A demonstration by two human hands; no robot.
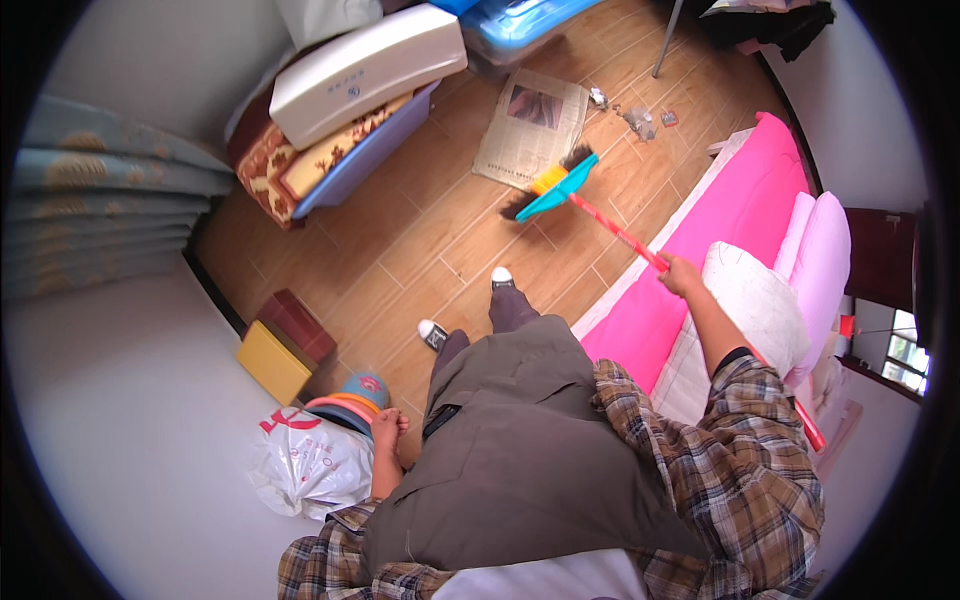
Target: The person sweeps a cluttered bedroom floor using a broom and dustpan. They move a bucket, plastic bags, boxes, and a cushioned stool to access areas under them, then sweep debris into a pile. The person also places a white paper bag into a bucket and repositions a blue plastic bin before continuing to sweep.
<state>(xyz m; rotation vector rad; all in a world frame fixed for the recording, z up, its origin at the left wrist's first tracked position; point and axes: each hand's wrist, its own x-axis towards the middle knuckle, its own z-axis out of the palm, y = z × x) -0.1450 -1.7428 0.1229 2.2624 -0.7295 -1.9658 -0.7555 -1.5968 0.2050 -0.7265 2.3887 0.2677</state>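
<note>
My right hand [681,274] is closed around the red handle [615,231] of a broom, whose rear end passes under my right arm. The broom's turquoise head [559,189], with yellow and dark bristles, is at the near right edge of a newspaper sheet [517,146] lying on the floor. I cannot tell whether the bristles touch the paper. Beyond it lie a heap of grey dust [640,122], a crumpled scrap [598,97] and a small red packet [669,118]. My left hand [390,430] hangs with curled fingers beside stacked plastic basins [349,405], no object visible in it.
A bed with a pink cover [720,217] runs along the right. At upper left, a white box [367,75] rests on patterned fabric above a blue bin [367,150]. Yellow and maroon boxes [276,360] and a white plastic bag [315,465] stand at left. A metal pole [666,41] meets the floor.
</note>
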